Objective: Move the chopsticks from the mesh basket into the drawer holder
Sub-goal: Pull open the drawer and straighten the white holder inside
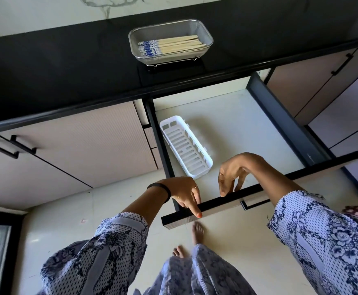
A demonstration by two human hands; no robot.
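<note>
Looking down from head height, the view takes in a kitchen with a pale glossy floor (52,226), beige cabinet fronts (71,143) with black bar handles, and a long black countertop (56,67) running under a marbled white wall (46,13). Below the counter a wide drawer (237,116) stands pulled fully out, its dark sides framing a bare white bottom and its black front edge nearest the person. Patterned blue-and-white sleeves (322,237) fill the lower corners, and two bare feet show on the floor beneath the drawer front.

On the countertop sits the mesh basket (203,30), a rounded metal rectangle on wire feet, its long side running along the counter. The chopsticks (171,46) lie flat inside it in one loose bundle, their long axis roughly left to right along the basket, the blue-and-white patterned ends pointing left and the plain pale ends pointing right and slightly away.

Inside the drawer, near its left wall, lies the drawer holder (186,147), a white slotted plastic tray; its long axis runs diagonally from the far left toward the near right, and nothing is in it.

The left hand (184,193), with a black band on the wrist, rests fingers-down on the drawer's front edge, index finger extended, gripping nothing. The right hand (233,173) hangs over the same edge, fingers loosely curled with tips touching the front rail, also holding nothing.
</note>
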